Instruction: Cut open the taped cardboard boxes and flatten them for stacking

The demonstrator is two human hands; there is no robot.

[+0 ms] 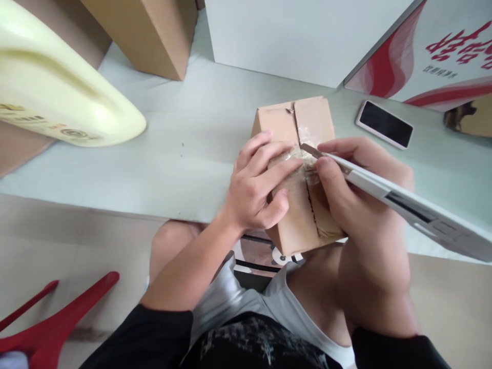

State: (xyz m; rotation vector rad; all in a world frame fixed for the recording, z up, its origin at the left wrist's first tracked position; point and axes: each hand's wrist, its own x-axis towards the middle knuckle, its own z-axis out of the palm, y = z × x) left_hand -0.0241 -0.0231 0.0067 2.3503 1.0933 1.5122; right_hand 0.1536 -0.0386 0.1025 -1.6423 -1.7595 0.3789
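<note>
A small brown cardboard box [289, 215] lies at the table's front edge, its near end jutting past it. Clear tape [307, 134] crosses the lid, and a dark slit runs along the seam. My left hand [258, 182] rests on the left half of the lid with its fingers spread. In my right hand [361, 189] is a white box cutter [415, 207], gripped near its front end. Its metal blade [310, 149] is out, and the tip is at the seam close to my left fingertips.
A phone [385, 124] lies on the pale table [172, 169] right of the box. Behind stand a white box [274, 43], a red-and-white carton [418, 61] and a tall brown box [154, 38]. A pale yellow bottle [69, 77] is at left. A red stool [65, 320] is below.
</note>
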